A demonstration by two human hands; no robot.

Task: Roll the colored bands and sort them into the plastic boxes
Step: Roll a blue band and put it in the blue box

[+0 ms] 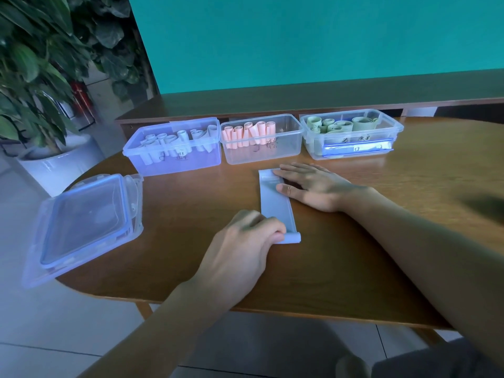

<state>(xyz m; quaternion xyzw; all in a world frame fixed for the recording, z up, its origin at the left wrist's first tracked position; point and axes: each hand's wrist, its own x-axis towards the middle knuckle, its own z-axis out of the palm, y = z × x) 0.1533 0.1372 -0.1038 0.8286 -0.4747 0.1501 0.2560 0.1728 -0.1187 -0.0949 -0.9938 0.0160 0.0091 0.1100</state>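
A pale blue band lies flat on the wooden table, its long axis running near to far, with a small roll already formed at its near end. The left hand sits at that near end, its fingers curled over the left tip of the roll and pinching it, so the unrolled length stretches straight away from those fingers toward the far side. The right hand rests flat on the far end with fingers straight and together, pinning the band to the table. The left hand is the nearer one to the roll, and rolling looks set to run away from the person, toward the right palm, which would have to lift as the roll arrives. Beyond the band stand three open boxes: the blue box far left, holding pale blue rolls, the pink box in the middle, the green box on the right. A stack of lids lies at the table's left edge, well apart.
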